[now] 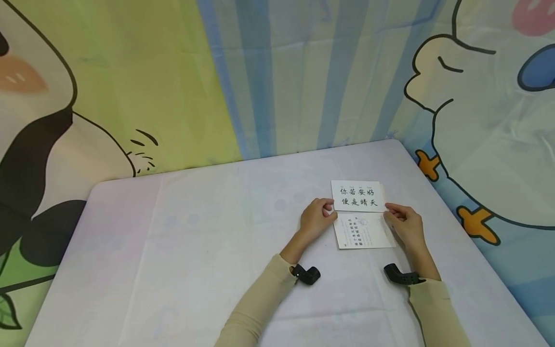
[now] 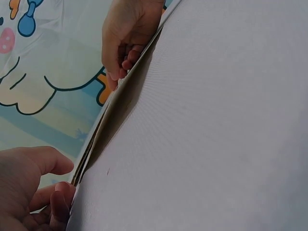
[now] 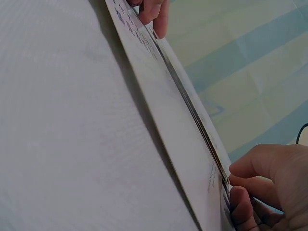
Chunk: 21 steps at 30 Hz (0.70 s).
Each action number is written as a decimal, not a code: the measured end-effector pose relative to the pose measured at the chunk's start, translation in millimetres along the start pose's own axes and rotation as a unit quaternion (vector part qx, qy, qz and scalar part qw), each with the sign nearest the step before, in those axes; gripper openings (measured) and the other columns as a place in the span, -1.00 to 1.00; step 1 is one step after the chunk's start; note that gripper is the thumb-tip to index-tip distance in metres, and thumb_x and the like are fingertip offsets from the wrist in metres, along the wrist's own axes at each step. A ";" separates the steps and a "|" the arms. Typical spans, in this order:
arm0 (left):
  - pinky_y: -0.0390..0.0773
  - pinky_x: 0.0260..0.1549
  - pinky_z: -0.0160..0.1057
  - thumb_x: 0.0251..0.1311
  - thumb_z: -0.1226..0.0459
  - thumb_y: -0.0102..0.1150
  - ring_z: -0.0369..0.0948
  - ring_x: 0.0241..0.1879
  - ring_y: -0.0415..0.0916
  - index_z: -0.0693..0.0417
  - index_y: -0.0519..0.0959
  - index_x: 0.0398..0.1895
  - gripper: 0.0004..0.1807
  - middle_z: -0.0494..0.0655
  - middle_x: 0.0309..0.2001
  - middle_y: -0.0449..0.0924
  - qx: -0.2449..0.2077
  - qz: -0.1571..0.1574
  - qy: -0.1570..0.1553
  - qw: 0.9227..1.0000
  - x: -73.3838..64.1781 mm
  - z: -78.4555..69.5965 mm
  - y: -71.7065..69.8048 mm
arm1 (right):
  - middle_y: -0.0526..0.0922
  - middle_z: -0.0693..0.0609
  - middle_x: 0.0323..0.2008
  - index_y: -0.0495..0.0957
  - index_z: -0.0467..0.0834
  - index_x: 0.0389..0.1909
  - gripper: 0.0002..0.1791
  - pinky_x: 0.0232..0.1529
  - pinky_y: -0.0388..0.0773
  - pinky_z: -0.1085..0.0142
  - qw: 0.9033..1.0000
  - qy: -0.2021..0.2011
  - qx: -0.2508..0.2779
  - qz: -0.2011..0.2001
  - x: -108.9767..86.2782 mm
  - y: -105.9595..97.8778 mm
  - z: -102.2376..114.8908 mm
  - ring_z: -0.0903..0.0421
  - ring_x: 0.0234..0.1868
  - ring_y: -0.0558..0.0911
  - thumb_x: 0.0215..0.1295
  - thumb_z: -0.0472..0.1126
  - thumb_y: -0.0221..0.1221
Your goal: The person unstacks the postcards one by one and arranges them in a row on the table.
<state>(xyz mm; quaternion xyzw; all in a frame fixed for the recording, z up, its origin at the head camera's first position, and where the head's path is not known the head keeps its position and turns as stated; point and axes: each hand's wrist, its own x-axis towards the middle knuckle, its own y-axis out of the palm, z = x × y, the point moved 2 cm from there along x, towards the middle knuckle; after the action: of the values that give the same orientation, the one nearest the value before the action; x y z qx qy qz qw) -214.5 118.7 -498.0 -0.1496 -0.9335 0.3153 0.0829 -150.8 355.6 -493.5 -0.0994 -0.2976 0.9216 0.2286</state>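
Note:
A white card with two rows of black handwritten-style Chinese characters lies above a second white card with smaller print; their long edges meet. At the left end, my left hand pinches the upper card's edge, its thumb by the seam. My right hand pinches the upper card's right edge near its lower corner. The right wrist view shows the right hand at the dark gap between layers, and the lower card tilted slightly off the table. In the left wrist view, the left hand meets the layered edge.
A white-covered table extends far to the left of the cards. Behind it hangs a cartoon-printed cloth, which also runs along the right side. Black wrist cameras sit on both sleeves.

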 end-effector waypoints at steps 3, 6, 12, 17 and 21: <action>0.35 -0.43 -0.47 0.16 0.26 0.28 -0.42 -0.42 0.39 0.11 0.60 0.06 -0.63 -0.22 -0.30 0.52 -0.014 -0.005 0.000 1.000 0.6 1.2 0.4 | 0.48 -0.02 -0.18 0.56 -0.29 0.14 -0.58 -0.43 0.35 0.60 1.000 0.009 0.012 -0.008 0.3 -0.3 -1.3 0.22 -0.29 0.38 0.34 -0.15 0.16; 0.36 -0.41 -0.46 0.16 0.25 0.29 -0.42 -0.42 0.39 0.11 0.61 0.03 -0.65 -0.21 -0.29 0.53 -0.027 -0.013 -0.001 1.000 0.8 2.3 1.1 | 0.49 0.01 -0.21 0.56 -0.28 0.13 -0.58 -0.46 0.37 0.60 1.000 0.016 0.023 -0.011 0.6 -0.6 -3.0 0.24 -0.31 0.39 0.36 -0.12 0.15; 0.39 -0.41 -0.46 0.20 0.21 0.28 -0.42 -0.42 0.43 0.09 0.61 -0.01 -0.70 -0.17 -0.25 0.62 -0.067 -0.028 0.000 0.997 0.7 4.7 1.8 | 0.52 0.11 -0.27 0.57 -0.26 0.12 -0.57 -0.46 0.40 0.60 0.999 0.020 0.041 -0.011 -0.3 -2.0 -4.5 0.28 -0.33 0.43 0.35 -0.09 0.17; 0.42 -0.40 -0.47 0.21 0.23 0.26 -0.42 -0.41 0.47 0.08 0.62 -0.04 -0.73 -0.16 -0.24 0.68 -0.090 -0.032 -0.002 0.995 0.9 5.6 0.7 | 0.53 0.18 -0.32 0.57 -0.25 0.13 -0.55 -0.44 0.43 0.59 0.999 0.019 0.047 -0.009 -0.6 -1.7 -4.7 0.30 -0.35 0.44 0.34 -0.05 0.20; 0.42 -0.38 -0.49 0.19 0.26 0.27 -0.42 -0.40 0.49 0.07 0.61 -0.04 -0.73 -0.16 -0.24 0.68 -0.090 -0.029 -0.004 0.995 1.1 6.0 0.2 | 0.55 0.16 -0.29 0.56 -0.23 0.14 -0.52 -0.42 0.43 0.60 0.999 0.013 0.044 -0.010 -0.9 -1.2 -4.1 0.30 -0.34 0.45 0.33 -0.01 0.21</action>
<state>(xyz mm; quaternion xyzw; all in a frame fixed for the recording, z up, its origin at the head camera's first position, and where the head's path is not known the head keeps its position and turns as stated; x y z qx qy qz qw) -217.0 115.8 -502.8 -0.1278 -0.9624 0.2281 0.0740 -148.3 358.0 -496.1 -0.0982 -0.2552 0.9300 0.2457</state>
